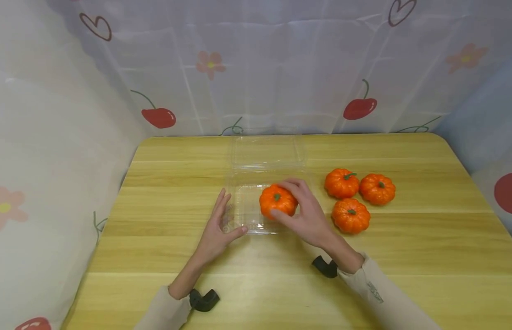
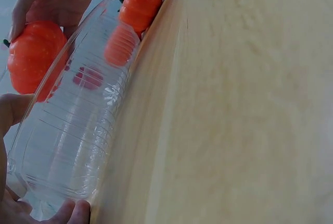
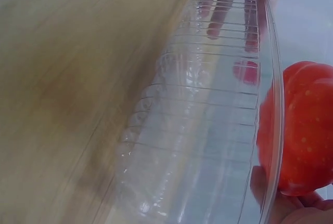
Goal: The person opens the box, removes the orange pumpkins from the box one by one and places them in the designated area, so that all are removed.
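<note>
A clear plastic clamshell box (image 1: 247, 206) lies on the table with its lid (image 1: 268, 151) folded back toward the curtain. Over the right half of its base, my right hand (image 1: 307, 217) grips a small orange pumpkin (image 1: 276, 201) between thumb and fingers. In the right wrist view this pumpkin (image 3: 307, 130) is level with the box rim, partly seen through the clear wall. My left hand (image 1: 214, 236) is at the box's left front corner, fingers extended and thumb apart; its fingertips (image 2: 80, 211) are against or very near the box wall.
Three more orange pumpkins stand together to the right of the box: one at the back (image 1: 342, 183), one farther right (image 1: 377, 189) and one nearer the front (image 1: 351, 215). A curtain with printed cherries (image 1: 158, 118) hangs behind the wooden table (image 1: 425, 247).
</note>
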Demonstrator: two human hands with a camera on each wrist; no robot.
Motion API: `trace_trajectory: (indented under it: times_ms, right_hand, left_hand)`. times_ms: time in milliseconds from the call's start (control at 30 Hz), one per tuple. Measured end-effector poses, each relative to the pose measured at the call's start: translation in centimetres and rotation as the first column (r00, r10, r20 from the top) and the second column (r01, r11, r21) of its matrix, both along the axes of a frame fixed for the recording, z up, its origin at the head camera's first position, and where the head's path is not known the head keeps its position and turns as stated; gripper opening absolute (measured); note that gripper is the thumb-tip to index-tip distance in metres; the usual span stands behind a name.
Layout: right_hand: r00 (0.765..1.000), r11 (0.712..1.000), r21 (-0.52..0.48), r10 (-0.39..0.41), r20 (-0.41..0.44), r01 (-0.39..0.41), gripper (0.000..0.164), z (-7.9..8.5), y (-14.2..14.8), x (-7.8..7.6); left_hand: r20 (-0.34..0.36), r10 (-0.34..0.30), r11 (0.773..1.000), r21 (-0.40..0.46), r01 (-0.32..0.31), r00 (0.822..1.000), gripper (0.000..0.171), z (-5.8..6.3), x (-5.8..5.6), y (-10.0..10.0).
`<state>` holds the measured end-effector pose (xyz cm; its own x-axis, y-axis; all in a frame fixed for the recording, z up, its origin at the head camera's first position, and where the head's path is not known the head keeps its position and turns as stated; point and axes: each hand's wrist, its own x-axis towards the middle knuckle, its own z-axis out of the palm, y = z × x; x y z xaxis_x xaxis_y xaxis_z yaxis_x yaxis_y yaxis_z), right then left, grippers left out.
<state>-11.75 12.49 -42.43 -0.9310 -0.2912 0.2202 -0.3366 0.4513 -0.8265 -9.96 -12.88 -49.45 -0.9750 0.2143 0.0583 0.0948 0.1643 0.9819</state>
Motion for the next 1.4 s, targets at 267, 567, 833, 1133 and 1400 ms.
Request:
trace_trajectory:
  times_ms: [267, 567, 833, 1133, 1400]
  right_hand:
    - [1.0, 1.0, 0.003, -0.02, 0.007, 0.02, 0.057, -0.1, 1.2, 0.7]
    - [0.999, 0.999, -0.032, -0.037, 0.008, 0.037, 0.055, 0.0, 2.6, 1.4]
    - [0.996, 0.994, -0.063, -0.086, 0.002, 0.086, 0.055, 0.3, 4.0, 2.0]
    - [0.986, 0.984, -0.072, -0.165, -0.011, 0.164, 0.055, 0.3, 6.3, 2.7]
    - [0.963, 0.964, -0.05, -0.263, -0.051, 0.261, 0.059, 0.7, 7.8, 3.6]
  left_hand:
    - [-0.003, -0.002, 1.0, 0.005, 0.002, 1.0, 0.095, -0.1, 0.0, 0.0]
    - [-0.006, 0.0, 1.0, -0.006, 0.0, 1.0, 0.097, 0.0, 0.1, 0.0]
    - [0.006, -0.005, 1.0, -0.011, 0.006, 1.0, 0.096, -0.1, 0.1, -0.1]
    - [0.006, -0.01, 1.0, -0.008, 0.01, 1.0, 0.095, -0.2, 0.1, -0.1]
    - [0.006, -0.004, 1.0, -0.017, 0.004, 1.0, 0.095, -0.2, 0.0, -0.1]
